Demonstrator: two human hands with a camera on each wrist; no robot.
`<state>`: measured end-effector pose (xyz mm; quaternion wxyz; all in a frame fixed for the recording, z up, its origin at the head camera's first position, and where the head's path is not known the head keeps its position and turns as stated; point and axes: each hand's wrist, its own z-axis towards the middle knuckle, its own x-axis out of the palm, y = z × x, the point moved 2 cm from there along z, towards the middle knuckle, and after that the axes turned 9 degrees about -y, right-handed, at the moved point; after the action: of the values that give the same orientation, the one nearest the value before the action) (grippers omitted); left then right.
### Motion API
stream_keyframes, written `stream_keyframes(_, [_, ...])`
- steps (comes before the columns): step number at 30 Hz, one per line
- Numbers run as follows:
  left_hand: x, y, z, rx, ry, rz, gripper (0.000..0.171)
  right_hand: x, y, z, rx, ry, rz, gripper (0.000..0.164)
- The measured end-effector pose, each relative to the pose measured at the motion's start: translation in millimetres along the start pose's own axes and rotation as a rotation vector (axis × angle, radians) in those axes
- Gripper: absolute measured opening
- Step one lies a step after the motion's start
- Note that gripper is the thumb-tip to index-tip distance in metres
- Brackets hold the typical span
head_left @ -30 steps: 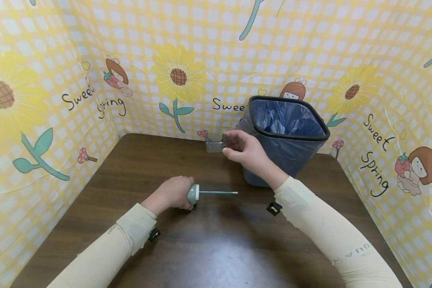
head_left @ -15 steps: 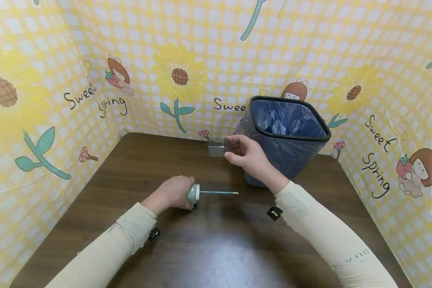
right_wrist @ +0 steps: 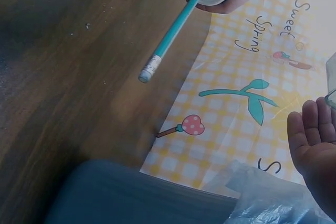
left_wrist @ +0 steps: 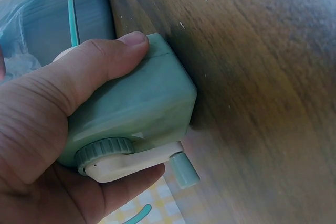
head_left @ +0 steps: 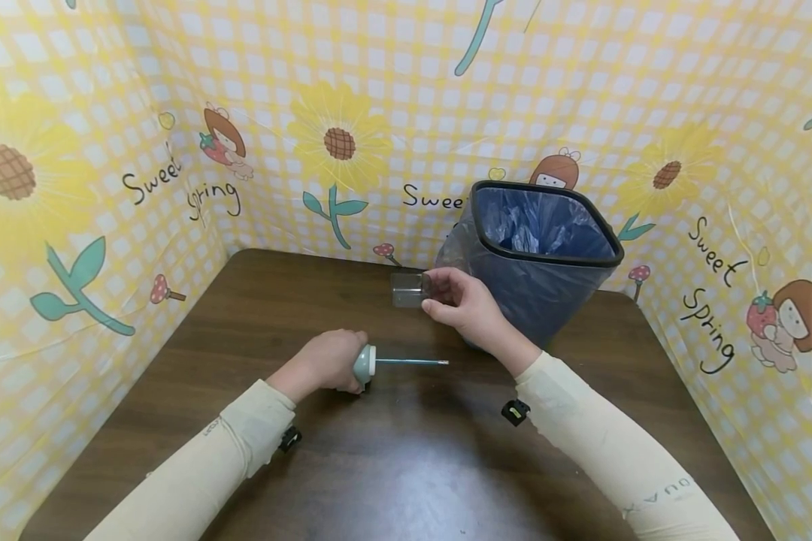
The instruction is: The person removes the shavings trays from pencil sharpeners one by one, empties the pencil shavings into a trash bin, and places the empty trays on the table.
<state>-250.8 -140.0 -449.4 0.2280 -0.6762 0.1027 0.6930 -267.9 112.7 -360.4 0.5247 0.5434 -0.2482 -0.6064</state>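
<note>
My left hand (head_left: 328, 361) grips a green crank pencil sharpener (left_wrist: 142, 98) low over the table, thumb on top. Its cream crank arm with a green knob faces the left wrist camera. A blue-green pencil (head_left: 413, 362) sticks out of the sharpener's white front end, its eraser tip pointing right. Between thumb and fingers, my right hand (head_left: 470, 304) pinches a small see-through grey drawer (head_left: 407, 291), held up in front of the bin's left side. Only a sliver of the drawer shows in the right wrist view. Whether anything lies inside it I cannot tell.
A blue waste bin (head_left: 534, 293) with a black rim and a clear plastic liner stands at the back right, close behind my right hand. Yellow checked cloth (head_left: 257, 150) walls off the back and sides of the brown wooden table (head_left: 406, 458). Light specks dot the tabletop.
My right hand has lowered the clear drawer a little, toward me, and the drawer's tilt has changed. The left hand, sharpener and pencil stay in place.
</note>
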Motion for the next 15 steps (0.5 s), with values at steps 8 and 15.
stream_keyframes(8, [-1.6,-1.6,0.2,-0.003,0.001,0.003,0.061,1.2,-1.8,-4.4,-0.022,0.014,0.03,0.045])
stream_keyframes(15, [-1.7,-2.3,-1.1,0.002,-0.004,0.006,0.06,5.4,-5.7,-9.0,-0.05,0.023,0.04,0.044])
